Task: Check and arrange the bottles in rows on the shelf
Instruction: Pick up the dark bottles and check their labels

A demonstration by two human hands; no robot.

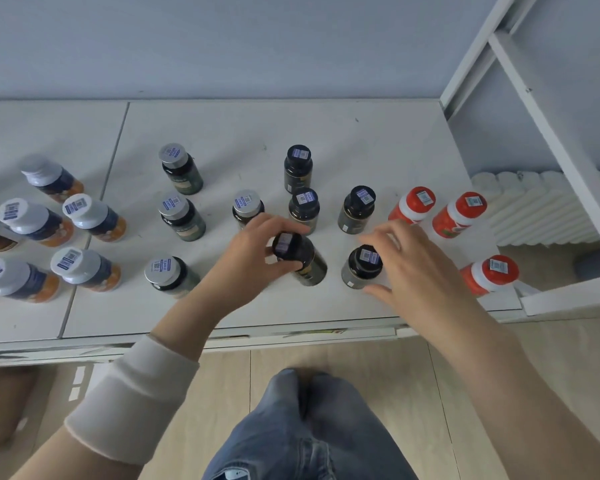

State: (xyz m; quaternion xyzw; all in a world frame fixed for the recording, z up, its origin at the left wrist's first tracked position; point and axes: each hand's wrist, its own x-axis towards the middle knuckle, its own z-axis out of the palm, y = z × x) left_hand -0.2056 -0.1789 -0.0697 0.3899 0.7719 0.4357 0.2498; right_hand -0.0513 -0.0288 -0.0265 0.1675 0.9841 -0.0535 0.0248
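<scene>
Currently the work sits mid-sort, with the black-capped group being squared up. The left hand (pixel 253 252) grips a black-capped bottle (pixel 300 258) around its cap and shoulder. That bottle leans, its base at or just above the shelf (pixel 291 126), near the front edge. The right hand (pixel 411 266) is spread with relaxed fingers and holds nothing. It is at a second bottle (pixel 362 266), which stands upright just beside the first; whether the fingers touch it I cannot tell. Three more black-capped ones (pixel 303 209) stand behind, silver-capped bottles (pixel 181 216) to the left and red bottles (pixel 459 216) to the right. Next, in my judgement, the leaning bottle needs setting upright in line with its neighbour, clear of the one just behind it.
</scene>
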